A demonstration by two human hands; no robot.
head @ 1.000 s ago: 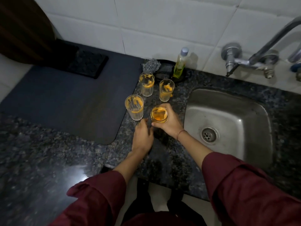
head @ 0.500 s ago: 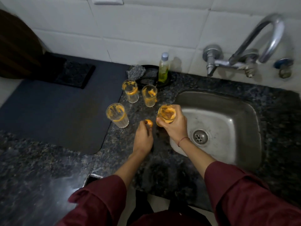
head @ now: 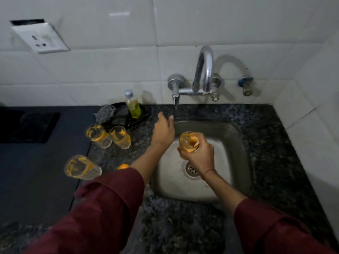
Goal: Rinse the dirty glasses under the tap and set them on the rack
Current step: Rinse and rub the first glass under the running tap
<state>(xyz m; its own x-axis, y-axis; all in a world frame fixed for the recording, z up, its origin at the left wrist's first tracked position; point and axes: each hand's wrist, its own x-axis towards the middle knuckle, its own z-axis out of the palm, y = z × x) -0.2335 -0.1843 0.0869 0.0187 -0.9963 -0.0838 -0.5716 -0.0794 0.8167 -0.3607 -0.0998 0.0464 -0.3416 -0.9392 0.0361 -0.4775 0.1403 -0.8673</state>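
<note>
My right hand [head: 199, 155] grips a ribbed glass [head: 189, 142] smeared with orange residue and holds it above the steel sink [head: 236, 143]. My left hand [head: 163, 132] reaches out with loose fingers, just below the handle of the chrome tap [head: 203, 74]; it holds nothing. Three more orange-stained glasses stand on the granite counter left of the sink: two together [head: 99, 135] [head: 120, 137] and one nearer me [head: 81, 167]. A small orange blob [head: 123, 166] lies on the counter by my left sleeve.
A dark mat [head: 36, 171] covers the counter at the left. A bottle of green liquid [head: 133, 105] and a metal scrubber [head: 105, 111] sit on a black dish behind the glasses. A second valve [head: 245, 85] and a wall socket [head: 39, 38] are on the tiles.
My right hand lifted the glass off the counter and carried it right, over the sink. My left hand left the counter and stretched forward toward the tap handle. The view shifted right.
</note>
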